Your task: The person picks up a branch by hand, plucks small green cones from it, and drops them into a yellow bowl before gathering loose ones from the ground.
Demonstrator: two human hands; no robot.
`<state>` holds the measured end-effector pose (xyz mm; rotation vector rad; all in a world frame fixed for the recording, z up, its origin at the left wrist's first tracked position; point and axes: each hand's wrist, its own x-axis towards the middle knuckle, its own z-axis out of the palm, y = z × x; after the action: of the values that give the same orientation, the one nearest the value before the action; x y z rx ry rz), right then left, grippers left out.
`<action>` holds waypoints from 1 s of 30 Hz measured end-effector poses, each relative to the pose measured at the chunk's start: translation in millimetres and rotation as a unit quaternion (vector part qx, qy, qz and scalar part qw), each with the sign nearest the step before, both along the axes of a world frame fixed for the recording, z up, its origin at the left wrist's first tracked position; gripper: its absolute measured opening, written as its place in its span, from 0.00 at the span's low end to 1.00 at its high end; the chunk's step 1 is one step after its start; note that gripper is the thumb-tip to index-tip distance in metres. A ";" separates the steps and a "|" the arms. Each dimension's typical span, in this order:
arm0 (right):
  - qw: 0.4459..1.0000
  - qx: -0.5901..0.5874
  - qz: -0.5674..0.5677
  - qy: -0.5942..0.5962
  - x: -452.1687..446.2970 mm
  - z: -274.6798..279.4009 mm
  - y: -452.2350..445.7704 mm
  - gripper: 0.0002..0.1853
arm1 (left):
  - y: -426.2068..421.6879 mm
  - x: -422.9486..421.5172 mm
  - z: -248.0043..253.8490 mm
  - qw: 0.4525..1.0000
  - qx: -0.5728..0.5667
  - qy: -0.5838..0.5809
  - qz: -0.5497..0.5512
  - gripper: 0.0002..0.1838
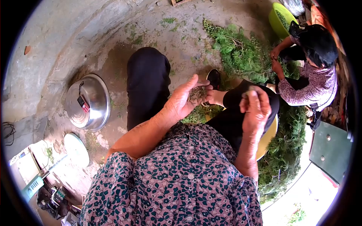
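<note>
My left hand (180, 101) is held palm up over my lap, its fingers curled round a clump of dry, brownish plant bits (197, 95). To its right, my right hand (257, 109) is raised above my thigh with thumb and fingers pinched together. Whatever lies between those fingertips is too small to make out. A yellow basin (268, 138) shows partly from under my right leg, with its inside hidden. Green feathery sprigs (203, 114) show below my left hand.
Cut green branches (241, 54) lie ahead, and more greenery (284, 150) lies at right. A co-worker (311, 75) sits by a lime-green tub (277, 19) of leaves. At left are a metal basin (92, 101) with a small dark-and-red device (83, 104) on it and a fan (76, 149).
</note>
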<state>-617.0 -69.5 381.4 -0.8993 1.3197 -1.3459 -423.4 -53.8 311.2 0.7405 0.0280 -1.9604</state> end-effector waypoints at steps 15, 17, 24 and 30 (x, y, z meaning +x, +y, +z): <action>0.954 0.005 -0.256 0.158 -171.6 -49.4 33.9 0.10 | -0.7 16.8 -1.8 0.959 -0.042 -0.271 -0.077 0.22; 0.945 0.034 -0.272 0.178 -190.0 -66.1 44.6 0.10 | 2.2 15.5 5.9 0.885 -0.091 -0.419 -0.183 0.21; 0.903 0.164 -0.314 0.243 -225.8 -101.3 73.4 0.12 | 4.6 16.8 1.4 0.826 -0.169 -0.488 -0.228 0.23; 0.874 0.227 -0.358 0.237 -240.5 -124.8 87.3 0.20 | 7.5 16.2 -4.6 0.795 -0.212 -0.526 -0.213 0.23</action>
<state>-857.4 17.8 256.5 -0.4160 2.3998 -1.2747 -407.2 -46.3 306.7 1.5071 -1.3060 -1.5764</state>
